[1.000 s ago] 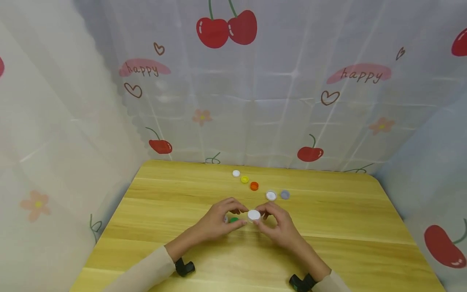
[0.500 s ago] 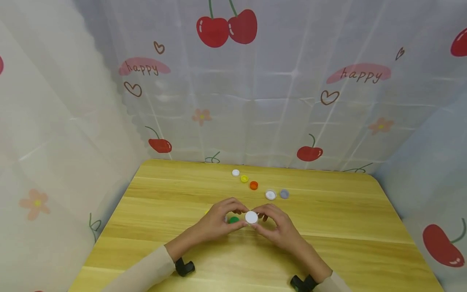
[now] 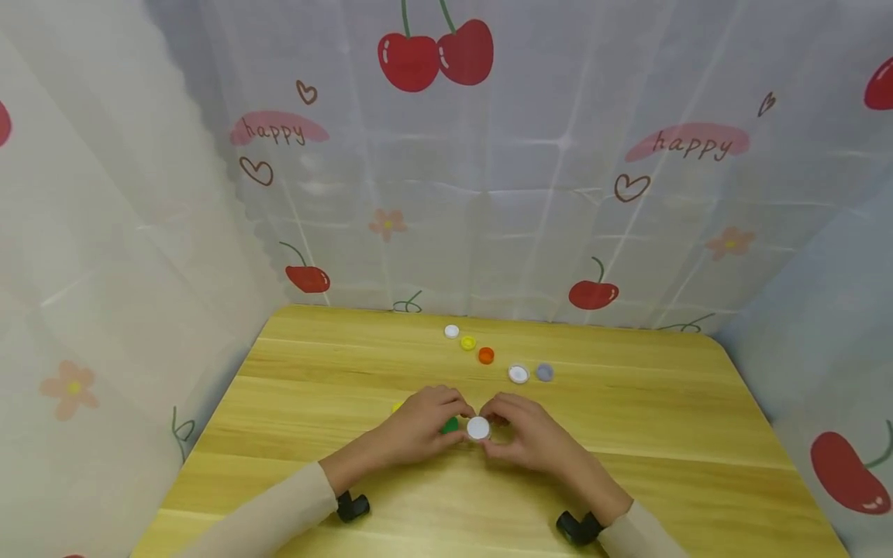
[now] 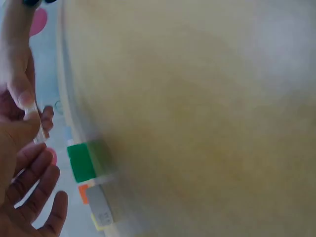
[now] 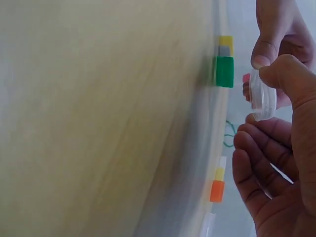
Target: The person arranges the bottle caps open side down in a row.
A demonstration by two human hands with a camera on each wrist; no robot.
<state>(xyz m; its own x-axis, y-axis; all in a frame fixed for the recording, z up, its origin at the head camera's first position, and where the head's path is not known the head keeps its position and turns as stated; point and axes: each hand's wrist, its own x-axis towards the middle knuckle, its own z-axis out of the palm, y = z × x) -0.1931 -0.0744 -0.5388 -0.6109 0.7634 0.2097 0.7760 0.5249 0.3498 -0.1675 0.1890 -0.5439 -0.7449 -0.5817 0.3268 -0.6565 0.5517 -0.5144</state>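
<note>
Both hands meet just above the middle of the wooden table (image 3: 628,434), sharing a white cap (image 3: 478,427): the right hand (image 3: 530,442) pinches its ribbed rim between thumb and forefinger, seen edge-on in the right wrist view (image 5: 261,96), while the left hand (image 3: 418,430) touches it from the other side with its fingertips (image 4: 24,98), the other fingers loosely spread. A green cap (image 3: 449,425) lies on the table just beside and under the left hand, with a grey and a yellow one behind it. Further back sits a loose line of caps: white (image 3: 451,332), yellow (image 3: 468,342), orange (image 3: 486,356), white (image 3: 518,374), grey (image 3: 545,373). The step appears to be positioning the white cap beside or onto the green one; that would call for a steady lowering with the pinch kept.
</note>
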